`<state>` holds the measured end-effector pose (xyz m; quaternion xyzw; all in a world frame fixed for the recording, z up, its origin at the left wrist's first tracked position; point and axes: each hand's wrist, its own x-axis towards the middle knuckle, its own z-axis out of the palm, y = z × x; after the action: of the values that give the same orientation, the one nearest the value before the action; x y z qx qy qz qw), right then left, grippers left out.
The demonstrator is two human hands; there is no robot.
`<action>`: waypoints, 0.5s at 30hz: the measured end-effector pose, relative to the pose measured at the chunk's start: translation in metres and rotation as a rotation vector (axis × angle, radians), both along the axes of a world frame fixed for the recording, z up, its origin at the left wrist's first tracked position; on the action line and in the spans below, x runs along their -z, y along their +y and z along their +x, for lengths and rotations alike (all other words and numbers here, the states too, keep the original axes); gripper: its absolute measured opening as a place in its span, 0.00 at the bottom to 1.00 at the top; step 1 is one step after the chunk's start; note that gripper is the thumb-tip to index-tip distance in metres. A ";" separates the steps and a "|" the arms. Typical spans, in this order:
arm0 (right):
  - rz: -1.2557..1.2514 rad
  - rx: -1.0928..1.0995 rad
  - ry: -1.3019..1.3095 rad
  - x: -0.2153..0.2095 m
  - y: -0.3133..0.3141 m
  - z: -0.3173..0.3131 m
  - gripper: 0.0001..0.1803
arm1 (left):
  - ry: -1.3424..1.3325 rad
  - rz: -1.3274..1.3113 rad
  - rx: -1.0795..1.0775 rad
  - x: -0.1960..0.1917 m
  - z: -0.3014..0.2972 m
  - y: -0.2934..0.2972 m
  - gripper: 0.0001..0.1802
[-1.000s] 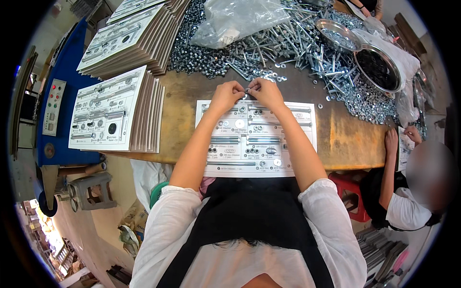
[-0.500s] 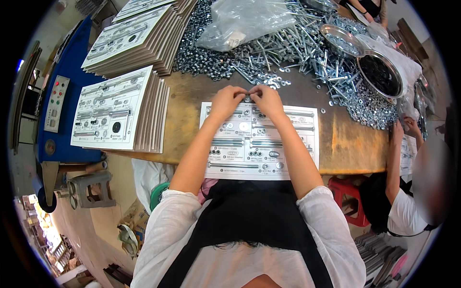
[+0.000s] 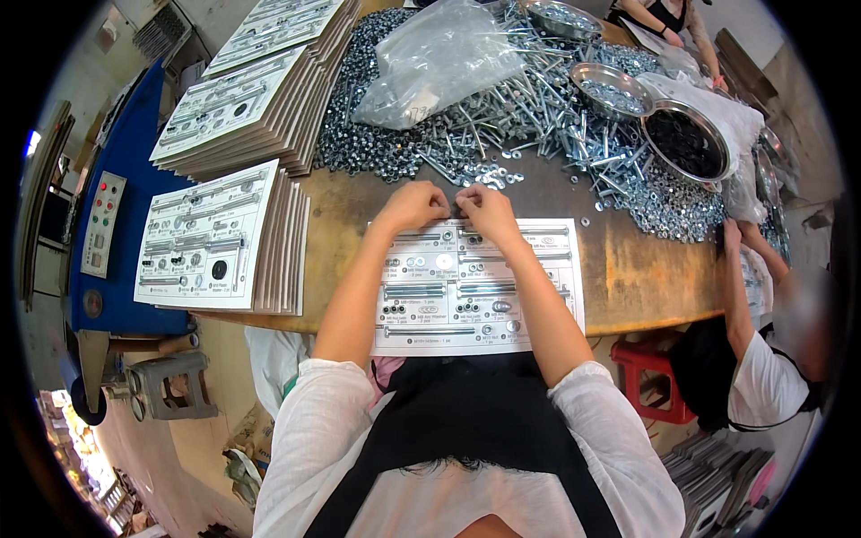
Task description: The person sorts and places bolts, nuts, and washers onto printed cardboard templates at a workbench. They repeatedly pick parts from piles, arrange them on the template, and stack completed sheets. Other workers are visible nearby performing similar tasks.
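A white printed card (image 3: 426,343) with pictures of bolts, nuts and washers lies in front of me at the table's edge. Metal bolts (image 3: 414,291) and small nuts rest on it over the pictures. My left hand (image 3: 417,206) is at the card's upper left edge, fingers curled and closed. A small gap away, my right hand (image 3: 487,213) is closed too, its thumb and fingertips pressed together at the upper middle of the card. What either hand pinches is too small or hidden to name. Just beyond my hands lie loose washers (image 3: 489,174).
Stacked cards (image 3: 202,238) stand at the left of the wooden table (image 3: 628,269). Heaped nuts (image 3: 363,117) and bolts (image 3: 556,117) cover the back, under a plastic bag (image 3: 439,58). Steel bowls, one holding black parts (image 3: 686,142), sit at right. A co-worker's hand (image 3: 734,238) is nearby.
My hands, together at the card's top edge before, have drawn slightly apart. The whole view has shifted, so table and card appear lower.
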<state>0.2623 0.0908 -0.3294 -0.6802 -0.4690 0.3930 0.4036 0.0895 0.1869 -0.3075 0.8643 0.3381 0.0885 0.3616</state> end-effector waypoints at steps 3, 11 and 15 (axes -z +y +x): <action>-0.253 -0.193 0.427 -0.048 -0.027 0.008 0.19 | -0.161 -0.078 0.072 -0.044 -0.015 -0.024 0.09; -0.359 -0.468 0.582 -0.073 -0.107 -0.006 0.14 | -0.233 -0.200 0.268 -0.074 -0.048 -0.114 0.11; -0.211 -0.257 0.679 -0.057 -0.131 -0.011 0.14 | -0.400 0.104 -0.078 -0.068 -0.047 -0.165 0.19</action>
<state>0.2510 -0.0406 -0.2728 -0.4847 -0.3468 0.6897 0.4112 0.0430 0.0222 -0.2393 0.8333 0.2876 0.2898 0.3726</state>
